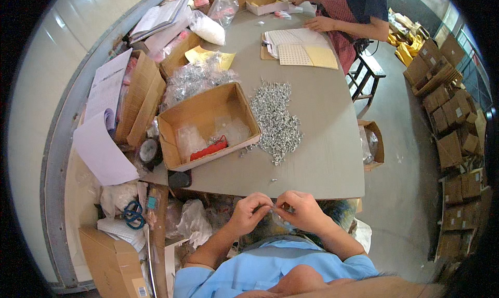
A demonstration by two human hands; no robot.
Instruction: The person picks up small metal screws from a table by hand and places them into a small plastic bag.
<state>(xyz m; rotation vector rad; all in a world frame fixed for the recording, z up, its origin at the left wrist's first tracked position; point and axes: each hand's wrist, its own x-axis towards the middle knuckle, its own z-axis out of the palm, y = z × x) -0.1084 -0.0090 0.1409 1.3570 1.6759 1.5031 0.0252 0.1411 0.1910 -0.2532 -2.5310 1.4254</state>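
Well to the left of the hands, a curled white sheet (106, 155) is seen. Nearer, beyond the left hand, clear packets (192, 85) are heaped behind an open cardboard box (202, 107), in which a red object (209, 149) is held. By the left hand (251, 213), fingertips closed, one side of a small clear plastic bag (283, 224) is pinched, in front of the wearer's body. Straight ahead of the hands, small metal pieces (275, 118) are piled on the surface (330, 142); one stray piece (274, 180) is left nearer. The bag's other side is gripped by the right hand (302, 210). Beyond it, printed sheets (304, 53) are laid near a co-worker's hand (319, 23). Far right of the hands, cartons (460, 113) are stacked.
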